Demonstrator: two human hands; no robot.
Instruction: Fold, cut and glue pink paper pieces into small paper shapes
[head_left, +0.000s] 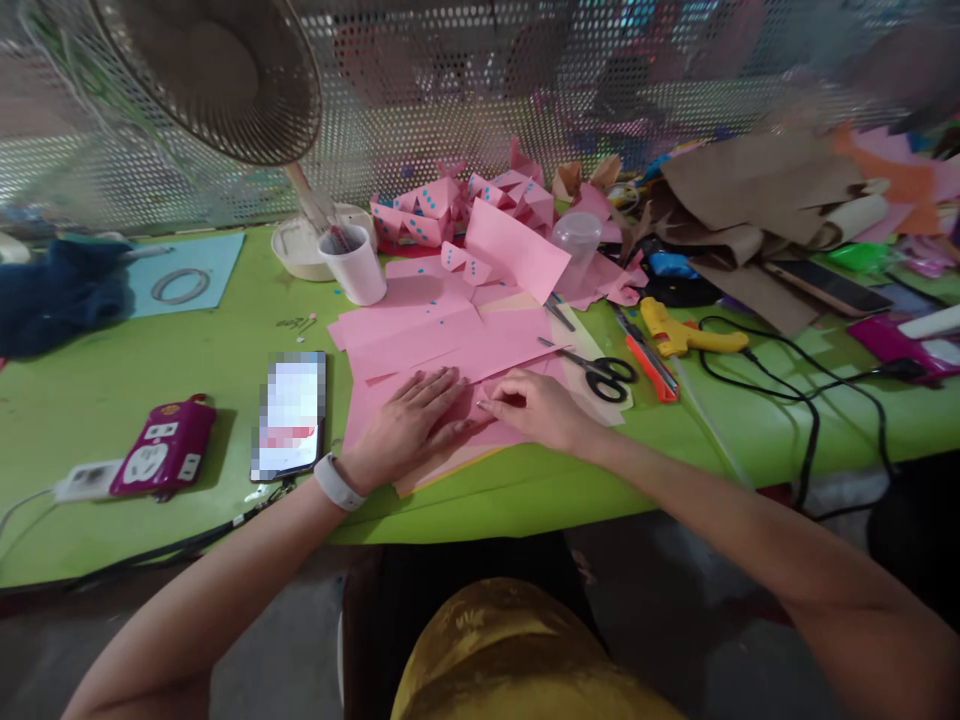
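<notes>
My left hand (409, 425) lies flat, fingers spread, on a pink paper sheet (457, 350) at the near edge of the green table (112, 370). My right hand (536, 405) rests beside it, fingertips pinched on a fold of the same pink paper. More pink sheets are stacked just behind. Black-handled scissors (600, 372) lie right of my right hand. A white band is on my left wrist.
A phone (291, 415) and a magenta power strip (161, 455) lie to the left. A white cup (354, 263), a fan (225, 70), folded pink shapes (450, 205), a yellow glue gun (686, 335), an orange cutter (651, 365), cables and brown paper (757, 190) fill the back and right.
</notes>
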